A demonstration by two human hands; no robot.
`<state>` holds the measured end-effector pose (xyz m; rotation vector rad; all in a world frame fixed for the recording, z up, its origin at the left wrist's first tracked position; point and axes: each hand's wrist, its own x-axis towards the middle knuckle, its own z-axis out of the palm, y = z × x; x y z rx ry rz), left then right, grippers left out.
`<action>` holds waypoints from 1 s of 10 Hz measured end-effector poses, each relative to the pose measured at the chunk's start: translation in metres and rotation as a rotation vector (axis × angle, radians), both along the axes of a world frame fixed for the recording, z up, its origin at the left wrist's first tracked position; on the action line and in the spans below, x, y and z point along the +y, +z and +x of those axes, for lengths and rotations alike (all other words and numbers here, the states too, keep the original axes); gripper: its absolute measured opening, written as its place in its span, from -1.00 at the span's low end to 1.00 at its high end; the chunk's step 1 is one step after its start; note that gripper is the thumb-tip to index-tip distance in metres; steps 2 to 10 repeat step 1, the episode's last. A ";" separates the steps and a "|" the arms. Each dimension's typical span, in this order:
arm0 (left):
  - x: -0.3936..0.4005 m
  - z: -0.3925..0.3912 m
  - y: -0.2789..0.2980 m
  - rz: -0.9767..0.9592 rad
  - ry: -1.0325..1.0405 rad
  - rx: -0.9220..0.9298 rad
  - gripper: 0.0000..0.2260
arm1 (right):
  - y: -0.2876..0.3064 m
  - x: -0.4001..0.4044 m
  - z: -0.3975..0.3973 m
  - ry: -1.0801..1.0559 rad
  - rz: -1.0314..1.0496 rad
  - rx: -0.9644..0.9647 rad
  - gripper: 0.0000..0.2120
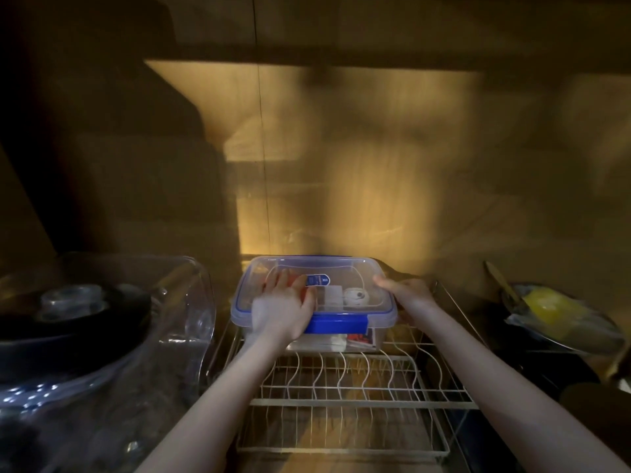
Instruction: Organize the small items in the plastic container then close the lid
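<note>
The container [314, 302] sat on the rack [341, 397], lid [341, 268] on; the left hand [285, 307] pressed flat at nine o'clock, the right hand [406, 291] touched three o'clock (fingers blurred).

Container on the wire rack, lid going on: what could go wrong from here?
1. The container sits at the far end of the wire dish rack; pressing down could rock or slide it on the wires.
2. The left hand presses flat on the lid, while the right hand is only at the edge, so the right side may not seat.
3. The front blue clip looks down; the other clips can't be judged in this dim light.
</note>
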<state>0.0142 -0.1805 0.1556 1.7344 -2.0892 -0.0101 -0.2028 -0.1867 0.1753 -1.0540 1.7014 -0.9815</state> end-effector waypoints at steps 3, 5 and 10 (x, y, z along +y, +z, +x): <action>-0.001 0.000 0.002 -0.006 -0.023 0.022 -0.64 | 0.019 0.013 0.008 0.042 -0.043 0.163 -0.48; -0.001 0.000 0.002 -0.006 -0.023 0.022 -0.64 | 0.019 0.013 0.008 0.042 -0.043 0.163 -0.48; -0.001 0.000 0.002 -0.006 -0.023 0.022 -0.64 | 0.019 0.013 0.008 0.042 -0.043 0.163 -0.48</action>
